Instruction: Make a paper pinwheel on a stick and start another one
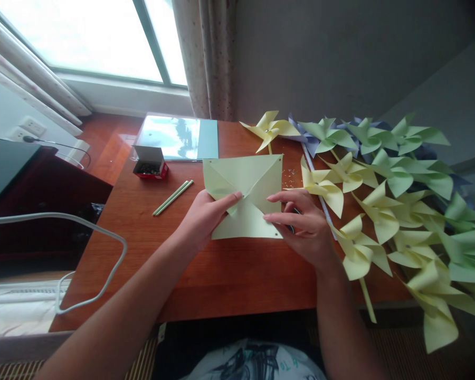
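Observation:
A pale yellow-green square of paper (247,171) is held up above the table, with diagonal lines running toward its middle and small dark marks or holes at several corners. My left hand (203,214) grips it from the left, thumb pressed on the front near the centre and the other fingers mostly hidden behind. At the paper's right side, my right hand (306,219) has two fingers stretched out and apart, their tips touching the sheet near its edge. Beside those fingers shows part of a dark looped object (296,211), mostly hidden.
Finished paper pinwheels (358,245) in yellow, green and purple crowd the right side. Two pale sticks (173,198) lie at left, near an open red box (155,171) of small dark pieces. A clear-covered packet (208,138) lies behind. A white cable (119,237) crosses the left edge.

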{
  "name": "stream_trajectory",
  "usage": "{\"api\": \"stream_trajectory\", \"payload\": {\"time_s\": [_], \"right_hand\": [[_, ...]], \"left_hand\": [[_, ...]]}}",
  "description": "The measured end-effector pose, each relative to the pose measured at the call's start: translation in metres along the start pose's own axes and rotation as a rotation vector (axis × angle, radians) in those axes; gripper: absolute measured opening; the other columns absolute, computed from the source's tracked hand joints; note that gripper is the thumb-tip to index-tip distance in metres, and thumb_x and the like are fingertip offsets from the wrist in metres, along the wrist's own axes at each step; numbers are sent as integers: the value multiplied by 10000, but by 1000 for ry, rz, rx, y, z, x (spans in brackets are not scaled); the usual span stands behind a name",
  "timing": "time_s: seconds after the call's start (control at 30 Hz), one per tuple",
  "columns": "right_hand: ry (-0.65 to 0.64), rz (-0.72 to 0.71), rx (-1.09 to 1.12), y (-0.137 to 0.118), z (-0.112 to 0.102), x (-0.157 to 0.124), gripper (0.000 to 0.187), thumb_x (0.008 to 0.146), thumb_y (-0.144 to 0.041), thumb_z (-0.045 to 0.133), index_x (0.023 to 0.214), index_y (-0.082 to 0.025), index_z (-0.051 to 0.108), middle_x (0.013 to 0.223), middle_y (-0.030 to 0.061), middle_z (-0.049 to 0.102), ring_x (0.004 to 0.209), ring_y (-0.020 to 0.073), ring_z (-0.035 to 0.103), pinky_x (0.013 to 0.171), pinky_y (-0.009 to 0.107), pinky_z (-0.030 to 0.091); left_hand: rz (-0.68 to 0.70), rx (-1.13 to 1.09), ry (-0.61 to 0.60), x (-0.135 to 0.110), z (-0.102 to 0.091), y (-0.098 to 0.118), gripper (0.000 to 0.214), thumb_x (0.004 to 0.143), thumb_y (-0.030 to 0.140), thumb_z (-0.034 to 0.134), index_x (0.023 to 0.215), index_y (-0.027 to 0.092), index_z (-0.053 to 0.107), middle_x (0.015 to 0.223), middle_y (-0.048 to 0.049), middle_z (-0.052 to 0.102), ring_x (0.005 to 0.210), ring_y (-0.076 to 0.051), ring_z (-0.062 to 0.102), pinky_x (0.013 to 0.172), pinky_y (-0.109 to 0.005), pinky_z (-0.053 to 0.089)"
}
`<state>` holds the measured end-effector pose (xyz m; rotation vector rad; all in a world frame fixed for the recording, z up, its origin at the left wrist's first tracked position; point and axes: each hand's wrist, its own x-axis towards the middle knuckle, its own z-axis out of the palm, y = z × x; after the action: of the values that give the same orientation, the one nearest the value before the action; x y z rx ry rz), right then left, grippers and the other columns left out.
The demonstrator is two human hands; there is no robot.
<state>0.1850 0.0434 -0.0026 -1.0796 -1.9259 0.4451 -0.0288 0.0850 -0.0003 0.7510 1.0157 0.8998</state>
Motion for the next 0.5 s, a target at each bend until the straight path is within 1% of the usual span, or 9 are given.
{"api": "stream_trajectory", "payload": {"time_s": [0.13,0.2,0.27,0.37,0.5], "right_hand": [[1,27,65,-7,6,-1,134,897,-162,698,897,-272,774,1164,74,699,1014,239,617,690,365,547],[37,85,115,-11,11,-1,104,904,-180,680,873,-251,749,1082,69,707,927,219,639,701,366,557],[86,157,128,-13,17,-1,117,919,-197,651,837,-240,722,960,51,709,831,199,647,698,359,559],[150,216,20,-13,22,-1,130,912,-224,653,793,-237,705,895,43,689,799,199,632,696,356,549],[183,192,-135,-11,24,-1,120,887,-229,685,768,-237,693,934,58,664,873,229,605,771,400,529]], "left_hand": [[8,62,-3,0,1,-4,449,741,362,830,1125,143,753,1029,-117,800,879,-281,739,716,-318,572],[28,95,-4,0,2,-7,453,730,368,834,1111,134,760,1015,-116,801,890,-286,734,726,-317,562],[48,120,-2,0,3,-8,446,721,375,837,1090,133,768,999,-110,802,905,-288,728,742,-316,555],[44,146,0,-1,6,-10,427,715,381,841,1058,136,776,960,-96,804,898,-285,724,744,-311,546],[44,158,-18,-2,8,-11,397,725,383,837,1037,143,779,954,-85,804,905,-278,720,753,-306,544]]}}
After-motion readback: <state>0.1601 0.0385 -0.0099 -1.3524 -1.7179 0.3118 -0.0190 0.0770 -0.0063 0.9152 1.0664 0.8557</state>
